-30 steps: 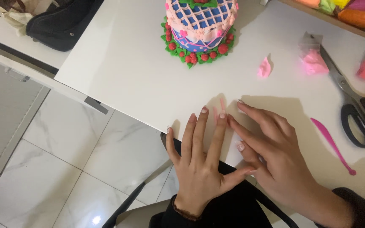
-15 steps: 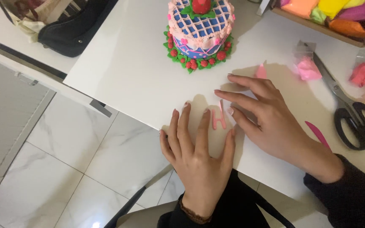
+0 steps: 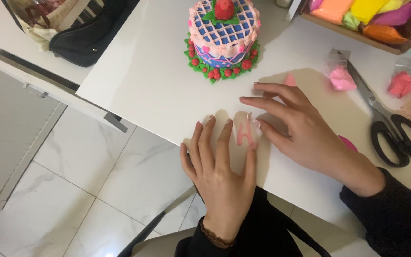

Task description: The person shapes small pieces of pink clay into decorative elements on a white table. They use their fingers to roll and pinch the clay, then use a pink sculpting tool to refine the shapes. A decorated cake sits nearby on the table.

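A small pink clay letter shape (image 3: 244,133) lies flat on the white table (image 3: 148,81) near its front edge. My left hand (image 3: 222,164) rests flat beside it, fingers spread, the index finger touching the shape's right side. My right hand (image 3: 300,131) hovers over the table just right of the shape, fingers spread, its thumb tip against the clay. Neither hand grips anything. A clay model cake (image 3: 222,35) with a blue lattice, pink trim and red berries on green leaves stands behind the hands.
Black-handled scissors (image 3: 388,126) lie at the right, beside pink (image 3: 342,78) and red clay lumps (image 3: 402,84) in plastic. A wooden tray (image 3: 357,33) of coloured clay sits at the back right. A black bag (image 3: 84,40) lies at the left. Tiled floor (image 3: 72,190) is below.
The view shifted closer. My hands spread apart, uncovering the pink clay shape that lay under my fingers; my right hand slid right and back.
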